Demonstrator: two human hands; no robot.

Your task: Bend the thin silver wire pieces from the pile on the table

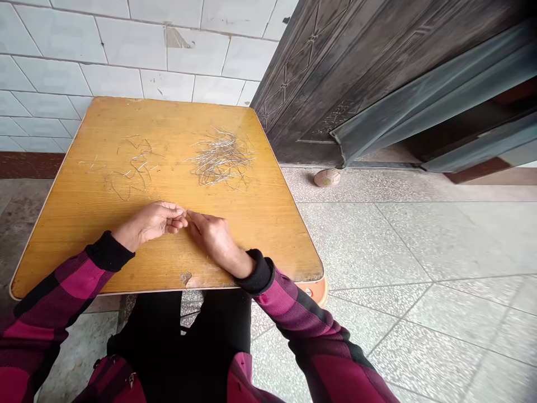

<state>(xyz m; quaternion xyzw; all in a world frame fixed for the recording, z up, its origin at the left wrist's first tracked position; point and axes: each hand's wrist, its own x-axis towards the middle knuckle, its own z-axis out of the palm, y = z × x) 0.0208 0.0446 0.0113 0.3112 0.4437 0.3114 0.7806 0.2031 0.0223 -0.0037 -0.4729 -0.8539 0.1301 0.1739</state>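
My left hand (161, 221) and my right hand (212, 235) meet fingertip to fingertip just above the wooden table (146, 263). Both are closed in a pinch, with a thin piece of wire (187, 211) showing faintly between them. Most of that piece is hidden by the fingers. Beyond my right hand lies a tangled pile of short silvery wires (220, 159). Past my left hand a looser scatter of bent wires (140, 162) spreads over the tabletop.
White wall tiles (126, 42) stand behind the table. To the right are a dark carved door (302, 95), a grey-green curtain (419, 117) and a small ball (327, 178) on the speckled floor (369, 240). An orange stool edge (319, 291) shows under the table's right corner.
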